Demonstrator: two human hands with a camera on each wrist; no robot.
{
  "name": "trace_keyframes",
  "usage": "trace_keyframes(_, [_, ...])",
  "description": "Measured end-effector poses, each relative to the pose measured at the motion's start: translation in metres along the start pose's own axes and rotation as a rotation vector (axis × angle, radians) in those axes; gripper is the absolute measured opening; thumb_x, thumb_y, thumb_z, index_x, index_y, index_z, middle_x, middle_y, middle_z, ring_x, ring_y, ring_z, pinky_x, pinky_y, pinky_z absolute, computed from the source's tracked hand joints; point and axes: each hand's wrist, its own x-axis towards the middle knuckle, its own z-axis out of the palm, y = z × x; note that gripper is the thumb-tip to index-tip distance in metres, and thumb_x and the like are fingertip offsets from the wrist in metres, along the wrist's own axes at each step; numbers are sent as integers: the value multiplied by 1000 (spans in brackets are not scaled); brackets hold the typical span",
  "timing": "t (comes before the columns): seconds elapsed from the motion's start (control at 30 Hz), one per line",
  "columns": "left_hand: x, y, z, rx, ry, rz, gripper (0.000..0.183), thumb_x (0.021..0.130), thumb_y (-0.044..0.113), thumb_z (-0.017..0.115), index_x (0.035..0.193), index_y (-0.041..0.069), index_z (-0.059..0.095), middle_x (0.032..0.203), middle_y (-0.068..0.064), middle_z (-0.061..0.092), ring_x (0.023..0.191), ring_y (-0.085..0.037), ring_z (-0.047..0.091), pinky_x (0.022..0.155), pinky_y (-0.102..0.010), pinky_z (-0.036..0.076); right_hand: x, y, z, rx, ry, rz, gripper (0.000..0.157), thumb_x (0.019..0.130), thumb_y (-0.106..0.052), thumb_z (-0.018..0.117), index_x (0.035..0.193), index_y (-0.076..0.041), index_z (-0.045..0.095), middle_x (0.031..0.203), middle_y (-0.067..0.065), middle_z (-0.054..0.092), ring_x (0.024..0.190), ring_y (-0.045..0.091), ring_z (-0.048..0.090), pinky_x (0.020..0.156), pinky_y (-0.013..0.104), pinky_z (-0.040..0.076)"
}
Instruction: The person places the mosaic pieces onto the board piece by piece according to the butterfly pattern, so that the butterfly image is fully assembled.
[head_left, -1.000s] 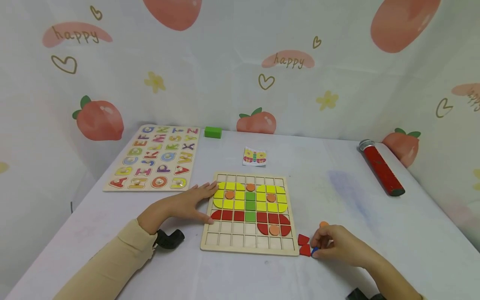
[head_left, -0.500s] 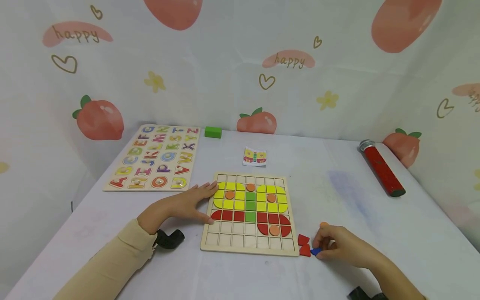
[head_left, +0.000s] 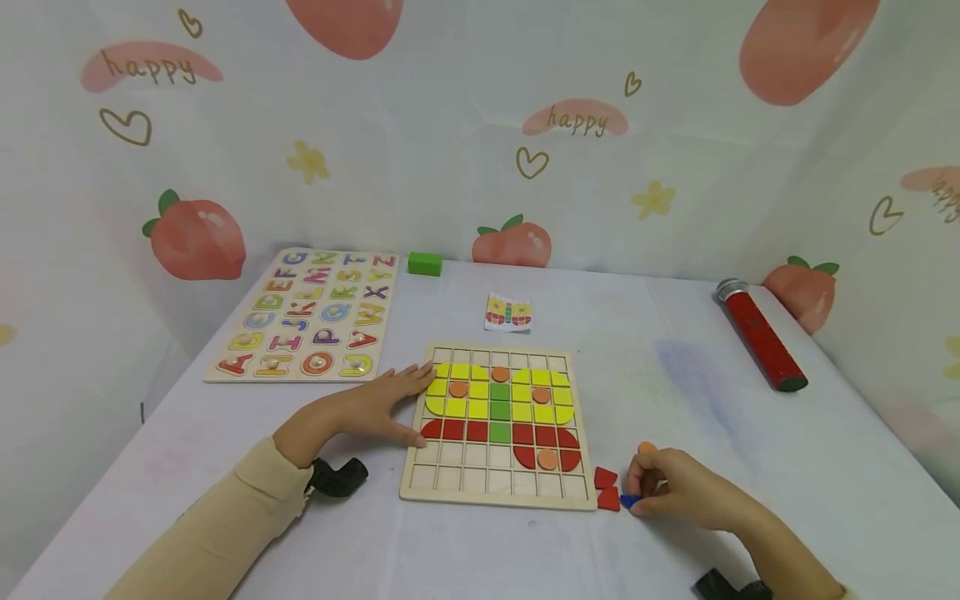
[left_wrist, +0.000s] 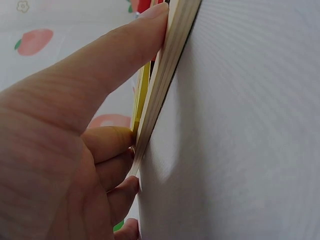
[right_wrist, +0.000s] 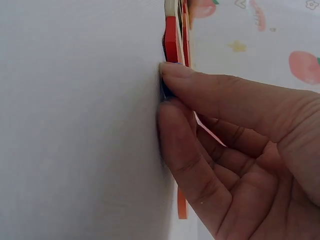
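A square wooden grid board point(head_left: 450, 479) lies on the table, filled partly with yellow, red, green and orange tiles in a butterfly shape. My left hand point(head_left: 375, 410) rests along its left edge, fingers spread and thumb on the frame; in the left wrist view the thumb point(left_wrist: 115, 55) overlaps the board's side point(left_wrist: 167, 65). Right of the board, my right hand point(head_left: 686, 490) pinches a small blue tile point(head_left: 630, 502) between thumb and index finger, low at the tabletop. Two red tiles point(head_left: 607, 499) lie between that hand and the board. An orange round tile point(head_left: 647, 447) shows just behind the knuckles.
A wooden alphabet puzzle point(head_left: 315, 317) lies at the back left, with a green block point(head_left: 425, 264) beside it. A small butterfly picture card point(head_left: 507, 312) sits behind the board. On the right lies a red microphone point(head_left: 761, 337). A printed cloth hangs behind.
Over the last second my right hand has shifted slightly, and more of the blue tile shows at its fingertips. My left hand stays in place on the board.
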Motion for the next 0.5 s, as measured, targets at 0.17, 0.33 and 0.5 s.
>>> trace_keyframes(0.17, [0, 0, 1, -1, -1, -2, 103, 73, 56, 70, 150, 14, 18, 158, 0, 9, 146, -23, 5, 119, -46, 5, 3, 3, -4, 66, -76, -6, 24, 78, -23, 75, 81, -6, 59, 78, 2, 57, 65, 5, 52, 55, 19, 48])
trace_keyframes(0.33, [1, 0, 1, -2, -3, 0, 102, 73, 56, 70, 150, 13, 18, 158, -1, 9, 146, -24, 6, 119, -47, 5, 7, 1, -8, 123, -112, -13, 18, 82, -18, 70, 87, -3, 62, 76, 5, 58, 62, 7, 53, 55, 21, 50])
trace_keyframes(0.5, [1, 0, 1, -7, -1, 9, 101, 74, 54, 71, 150, 12, 18, 158, -2, 10, 146, -26, 6, 119, -48, 5, 18, -9, -11, 177, -99, 11, 19, 85, -18, 68, 91, 0, 65, 75, 7, 63, 62, 10, 55, 58, 22, 53])
